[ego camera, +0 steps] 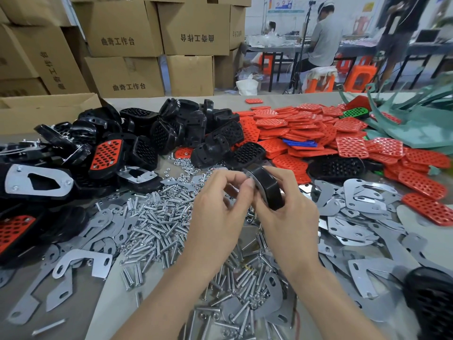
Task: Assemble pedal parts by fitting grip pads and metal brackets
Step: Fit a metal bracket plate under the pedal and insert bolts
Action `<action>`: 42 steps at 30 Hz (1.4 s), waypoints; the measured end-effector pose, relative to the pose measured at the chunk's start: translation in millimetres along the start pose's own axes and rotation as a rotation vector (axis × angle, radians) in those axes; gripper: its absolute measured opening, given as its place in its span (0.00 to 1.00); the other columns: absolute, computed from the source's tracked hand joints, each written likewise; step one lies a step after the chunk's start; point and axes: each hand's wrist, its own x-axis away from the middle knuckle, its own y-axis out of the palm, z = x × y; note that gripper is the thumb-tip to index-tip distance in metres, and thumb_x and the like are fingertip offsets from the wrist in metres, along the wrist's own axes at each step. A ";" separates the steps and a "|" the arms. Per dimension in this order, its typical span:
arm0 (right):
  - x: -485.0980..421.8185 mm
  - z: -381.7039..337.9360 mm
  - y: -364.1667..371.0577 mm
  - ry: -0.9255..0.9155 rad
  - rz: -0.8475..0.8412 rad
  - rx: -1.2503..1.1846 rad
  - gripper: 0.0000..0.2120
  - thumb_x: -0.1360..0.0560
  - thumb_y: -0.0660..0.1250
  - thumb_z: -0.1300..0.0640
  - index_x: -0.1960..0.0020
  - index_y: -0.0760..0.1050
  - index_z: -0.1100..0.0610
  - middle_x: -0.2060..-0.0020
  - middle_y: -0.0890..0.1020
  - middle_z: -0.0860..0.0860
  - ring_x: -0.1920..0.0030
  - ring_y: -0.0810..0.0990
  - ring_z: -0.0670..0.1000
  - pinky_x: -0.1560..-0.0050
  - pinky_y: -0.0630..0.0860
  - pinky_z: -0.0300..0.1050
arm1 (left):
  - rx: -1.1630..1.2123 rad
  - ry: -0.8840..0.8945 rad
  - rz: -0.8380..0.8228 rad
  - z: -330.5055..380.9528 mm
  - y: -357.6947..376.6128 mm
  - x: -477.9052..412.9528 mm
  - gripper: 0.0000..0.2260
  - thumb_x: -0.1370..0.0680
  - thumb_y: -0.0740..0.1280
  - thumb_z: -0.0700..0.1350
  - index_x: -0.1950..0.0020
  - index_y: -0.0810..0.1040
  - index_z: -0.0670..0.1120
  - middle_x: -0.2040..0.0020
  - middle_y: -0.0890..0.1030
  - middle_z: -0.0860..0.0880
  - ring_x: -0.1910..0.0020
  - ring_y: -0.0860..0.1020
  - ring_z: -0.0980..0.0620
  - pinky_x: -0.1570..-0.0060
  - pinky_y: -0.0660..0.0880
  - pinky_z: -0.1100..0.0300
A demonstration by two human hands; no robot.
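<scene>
Centrally, a black pedal body (268, 186) is being gripped edge-up in the right hand (289, 217), its rim being pinched by the left hand (218, 212). The table (107, 305) is being covered by screws (157, 224), metal brackets (362, 200) and red grip pads (294, 128); the room behind is being lined by cardboard boxes (122, 33).

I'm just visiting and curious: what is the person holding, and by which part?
A black pedal body, turned on edge. The right hand grips it around its lower rim. The left hand pinches at its upper left edge.
</scene>
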 end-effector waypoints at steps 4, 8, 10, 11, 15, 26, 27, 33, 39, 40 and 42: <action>-1.0 1.8 -0.5 -0.011 0.008 0.032 0.15 0.25 0.63 0.38 0.40 0.66 0.36 0.60 0.77 0.23 0.58 0.79 0.37 0.62 0.74 0.39 | 0.311 -0.222 -0.061 7.5 2.4 -0.2 0.09 0.17 0.65 0.50 0.55 0.81 0.50 0.68 0.79 0.60 0.69 0.75 0.63 0.68 0.70 0.71; -0.5 4.4 -0.2 -0.033 0.030 0.060 0.17 0.25 0.69 0.46 0.39 0.68 0.37 0.62 0.77 0.29 0.58 0.79 0.39 0.60 0.72 0.33 | 0.449 -0.365 -0.110 8.1 -1.8 -2.6 0.12 0.18 0.66 0.51 0.60 0.80 0.51 0.71 0.75 0.53 0.73 0.72 0.55 0.71 0.70 0.64; -0.5 5.8 -0.1 -0.034 0.037 0.068 0.18 0.25 0.71 0.48 0.39 0.69 0.37 0.61 0.77 0.30 0.59 0.77 0.37 0.59 0.69 0.29 | 0.490 -0.408 -0.127 7.4 -3.0 -4.0 0.11 0.18 0.67 0.50 0.59 0.80 0.50 0.71 0.75 0.52 0.72 0.71 0.54 0.71 0.70 0.63; -0.8 6.2 -0.1 -0.036 0.040 0.066 0.18 0.24 0.73 0.49 0.38 0.70 0.38 0.59 0.77 0.31 0.59 0.76 0.37 0.60 0.69 0.30 | 0.476 -0.398 -0.120 6.9 -3.0 -4.3 0.11 0.18 0.67 0.50 0.59 0.81 0.50 0.70 0.75 0.53 0.72 0.72 0.55 0.70 0.71 0.64; -1.0 5.1 -1.0 -0.044 0.028 0.048 0.21 0.23 0.75 0.53 0.38 0.70 0.39 0.53 0.76 0.31 0.57 0.76 0.39 0.62 0.73 0.38 | 0.036 -0.018 -0.031 1.0 -6.7 -2.3 0.06 0.18 0.67 0.50 0.54 0.79 0.53 0.63 0.78 0.59 0.68 0.73 0.61 0.67 0.69 0.70; -1.3 7.4 -2.3 -0.016 0.008 0.028 0.19 0.22 0.72 0.49 0.38 0.67 0.35 0.55 0.78 0.24 0.57 0.79 0.35 0.60 0.74 0.38 | 0.359 -0.330 -0.098 4.3 -3.8 -3.5 0.06 0.20 0.70 0.51 0.55 0.82 0.51 0.66 0.79 0.55 0.70 0.74 0.56 0.70 0.71 0.63; -1.6 8.3 -2.3 -0.016 0.007 0.034 0.19 0.22 0.72 0.49 0.38 0.67 0.36 0.56 0.78 0.24 0.57 0.78 0.34 0.60 0.73 0.36 | 0.489 -0.449 -0.138 7.4 -4.5 -4.6 0.07 0.21 0.71 0.51 0.56 0.83 0.49 0.66 0.78 0.51 0.70 0.73 0.55 0.71 0.71 0.62; -1.6 9.8 -2.9 -0.052 -0.019 0.093 0.23 0.24 0.75 0.58 0.38 0.69 0.38 0.60 0.76 0.35 0.58 0.72 0.38 0.62 0.68 0.33 | 0.941 -0.804 -0.221 19.0 -7.3 -7.5 0.08 0.21 0.70 0.47 0.56 0.82 0.44 0.65 0.78 0.51 0.71 0.71 0.57 0.76 0.67 0.67; -2.2 11.6 -2.4 -0.064 -0.028 0.093 0.21 0.22 0.74 0.56 0.38 0.69 0.38 0.63 0.75 0.34 0.59 0.72 0.38 0.63 0.67 0.33 | 0.750 -0.649 -0.129 17.0 -6.6 -6.3 0.09 0.21 0.69 0.45 0.59 0.80 0.44 0.68 0.76 0.51 0.72 0.73 0.57 0.70 0.73 0.65; -2.2 11.9 -2.1 -0.058 -0.036 0.089 0.20 0.22 0.74 0.55 0.38 0.69 0.37 0.64 0.74 0.32 0.60 0.73 0.40 0.63 0.68 0.33 | 0.559 -0.524 -0.099 13.9 -5.7 -4.3 0.08 0.20 0.69 0.46 0.58 0.80 0.46 0.68 0.77 0.52 0.70 0.75 0.57 0.66 0.75 0.63; -2.2 11.5 -1.4 -0.048 -0.038 0.075 0.19 0.22 0.72 0.52 0.39 0.69 0.36 0.65 0.74 0.29 0.62 0.76 0.40 0.64 0.70 0.35 | 0.147 -0.185 -0.024 6.6 -5.3 -0.1 0.06 0.19 0.68 0.48 0.54 0.80 0.49 0.64 0.80 0.55 0.65 0.77 0.59 0.62 0.75 0.65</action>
